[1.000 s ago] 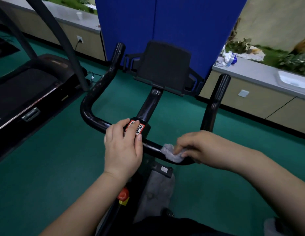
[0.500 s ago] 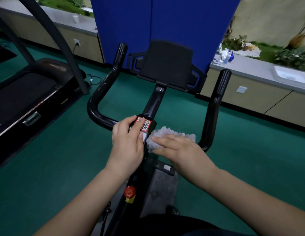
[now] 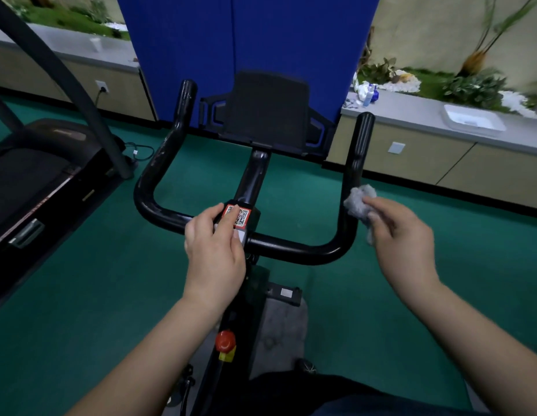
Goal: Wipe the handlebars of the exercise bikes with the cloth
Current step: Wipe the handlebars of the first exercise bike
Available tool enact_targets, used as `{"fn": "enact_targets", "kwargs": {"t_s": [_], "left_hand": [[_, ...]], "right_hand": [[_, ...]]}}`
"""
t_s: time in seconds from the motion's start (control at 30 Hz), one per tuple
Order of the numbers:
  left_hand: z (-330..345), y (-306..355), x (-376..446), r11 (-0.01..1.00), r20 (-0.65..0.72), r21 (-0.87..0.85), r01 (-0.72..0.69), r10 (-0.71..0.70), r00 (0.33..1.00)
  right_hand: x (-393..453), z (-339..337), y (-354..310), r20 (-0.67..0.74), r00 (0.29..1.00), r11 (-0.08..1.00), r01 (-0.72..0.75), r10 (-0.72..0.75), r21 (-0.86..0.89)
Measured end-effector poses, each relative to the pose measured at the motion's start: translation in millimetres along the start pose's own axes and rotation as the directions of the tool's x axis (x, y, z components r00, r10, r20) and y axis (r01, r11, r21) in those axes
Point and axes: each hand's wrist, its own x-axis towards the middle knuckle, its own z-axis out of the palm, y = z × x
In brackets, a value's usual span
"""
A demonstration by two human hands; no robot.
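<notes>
A soft, light grey cloth is pinched, bunched, in the right hand, pressed against the handlebar's rigid right upright. The left hand is rested, fingers loosely bent, over the centre clamp.

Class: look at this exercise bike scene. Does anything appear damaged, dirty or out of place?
Yes: pale scuff marks streak the glossy black handlebar's left upright, and the grey base cover below looks grimy. Nothing spilled.
</notes>
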Motion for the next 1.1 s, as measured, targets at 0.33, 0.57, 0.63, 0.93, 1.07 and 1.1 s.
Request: {"fn": "enact_targets", "kwargs": {"t_s": [0.33, 0.57, 0.63, 0.93, 1.07, 1.1], "left_hand": [[2, 2, 1, 0.999, -0.03, 0.028, 0.018, -0.017, 0.999], [4, 2, 1, 0.998, -0.055, 0.051, 0.027, -0.025, 0.998], [4, 2, 2, 0.998, -0.065, 0.06, 0.029, -0.025, 0.998], [4, 6, 2, 0.994, -0.083, 0.069, 0.079, -0.074, 0.994], [6, 12, 3, 0.984, -0.107, 0.06, 0.167, -0.16, 0.981], [7, 15, 4, 0.978, -0.121, 0.061, 0.197, -0.189, 0.975]], "right_hand": [[-72, 28, -15, 0.147, 0.985, 0.991, 0.105, -0.092, -0.083], [-4, 28, -59, 0.117, 0.969, 0.975, 0.214, -0.219, 0.057], [23, 50, -75, 0.202, 0.944, 0.965, 0.254, -0.261, 0.058], [68, 127, -75, 0.582, 0.601, 0.747, 0.664, -0.547, 0.016], [74, 113, -52, 0.564, 0.588, 0.756, 0.647, -0.58, 0.103], [78, 115, -54, 0.568, 0.57, 0.742, 0.66, -0.594, 0.114]]}}
